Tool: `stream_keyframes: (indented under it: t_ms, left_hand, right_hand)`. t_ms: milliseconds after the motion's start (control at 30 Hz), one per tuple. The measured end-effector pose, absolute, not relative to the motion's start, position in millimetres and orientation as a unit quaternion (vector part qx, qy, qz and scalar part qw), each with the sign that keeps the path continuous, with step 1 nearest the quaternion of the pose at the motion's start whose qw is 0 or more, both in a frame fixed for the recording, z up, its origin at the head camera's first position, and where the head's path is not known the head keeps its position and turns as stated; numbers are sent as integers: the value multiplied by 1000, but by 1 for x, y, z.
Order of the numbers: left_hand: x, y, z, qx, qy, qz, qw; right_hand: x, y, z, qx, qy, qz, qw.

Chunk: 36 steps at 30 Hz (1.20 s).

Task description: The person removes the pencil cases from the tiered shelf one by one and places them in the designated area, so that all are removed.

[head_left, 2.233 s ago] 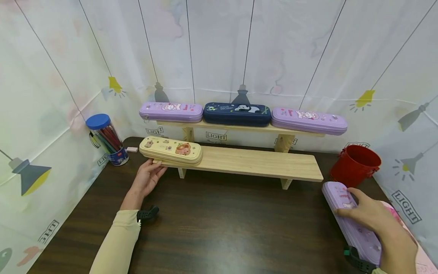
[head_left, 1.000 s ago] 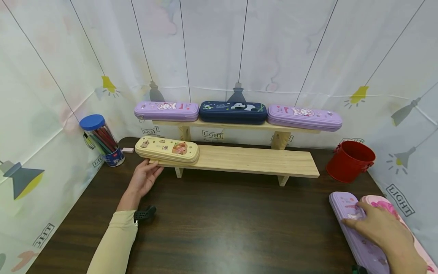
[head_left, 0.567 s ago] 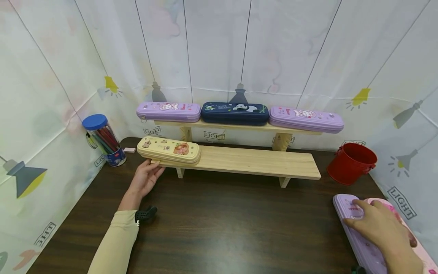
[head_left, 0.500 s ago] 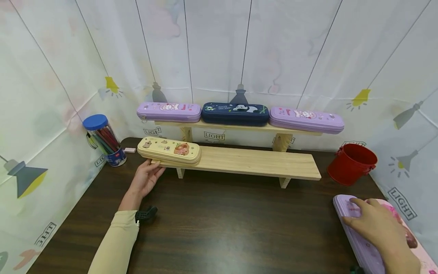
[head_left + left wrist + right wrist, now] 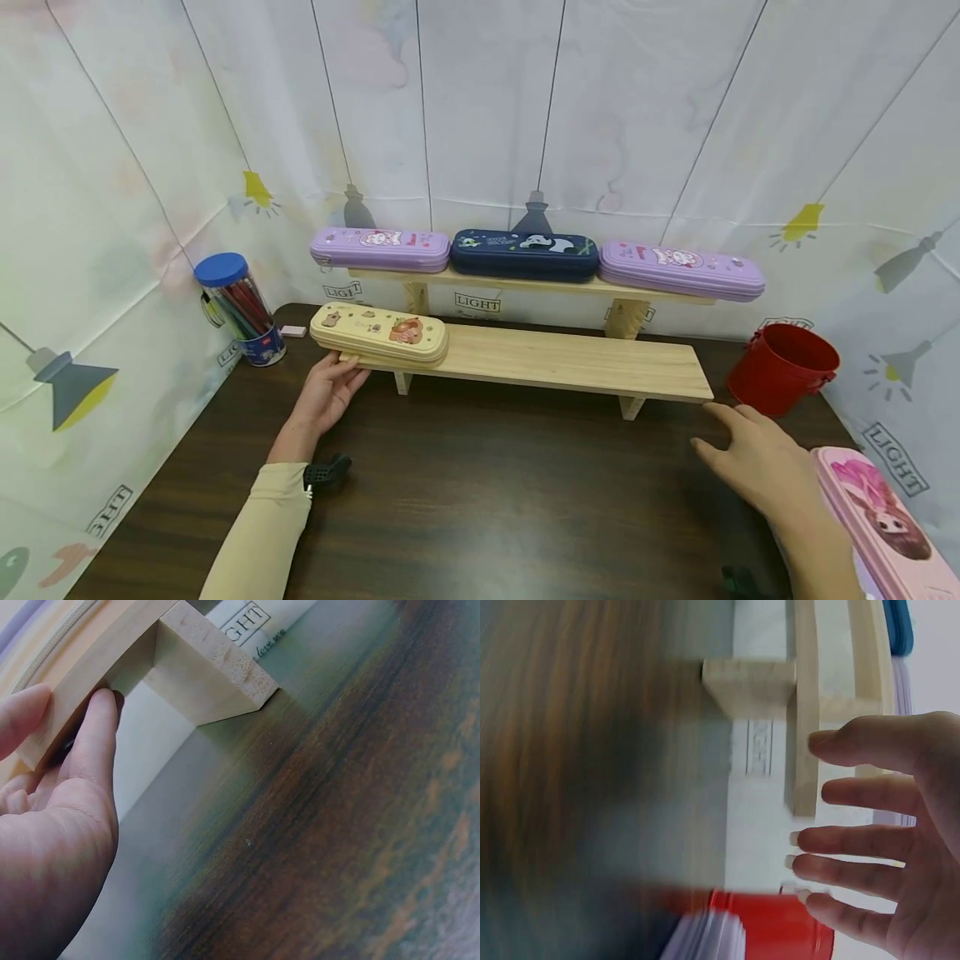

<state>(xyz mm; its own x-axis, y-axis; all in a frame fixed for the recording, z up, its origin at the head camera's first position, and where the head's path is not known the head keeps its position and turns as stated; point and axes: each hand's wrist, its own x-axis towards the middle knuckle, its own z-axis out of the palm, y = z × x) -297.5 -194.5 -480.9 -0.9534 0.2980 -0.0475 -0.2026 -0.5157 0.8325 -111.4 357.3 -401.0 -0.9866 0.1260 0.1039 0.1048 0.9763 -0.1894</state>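
Observation:
My left hand [image 5: 324,398] grips the front left edge of a two-tier wooden shelf [image 5: 562,358]; in the left wrist view, the thumb and a finger [image 5: 97,739] lie on either side of the board. Just above it, a cream pencil case [image 5: 378,333] rests on the lower board's left end. My right hand [image 5: 768,467] is held off the table with fingers spread, nearest the lower board's right end, holding nothing. On the upper board sit two purple pencil cases [image 5: 682,269] with a navy panda pencil case [image 5: 525,255] between them.
At the right edge lies a pink pencil case [image 5: 888,533]; another purple pencil case [image 5: 716,937] is mostly hidden by the right arm. A red bucket [image 5: 783,371] stands behind the right hand. A blue-lidded pen jar [image 5: 238,308] and small pink block [image 5: 293,332] stand left.
My right hand has left the purple pencil case on the right and moved forward and leftward toward the shelf's right end. The left hand keeps its hold on the shelf.

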Motion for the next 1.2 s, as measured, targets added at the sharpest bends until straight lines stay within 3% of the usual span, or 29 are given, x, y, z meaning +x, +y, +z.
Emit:
stream_keyframes:
  t_ms: [233, 700, 1200]
  left_hand:
    - [-300, -193, -482, 56, 477, 866, 139]
    - [-298, -193, -481, 47, 472, 870, 137]
    - [-300, -194, -482, 46, 487, 862, 134]
  right_hand:
    - [-128, 320, -394, -16, -984, 109, 140]
    - [-160, 261, -397, 64, -969, 120, 208]
    - [-203, 197, -405, 124, -962, 165, 179]
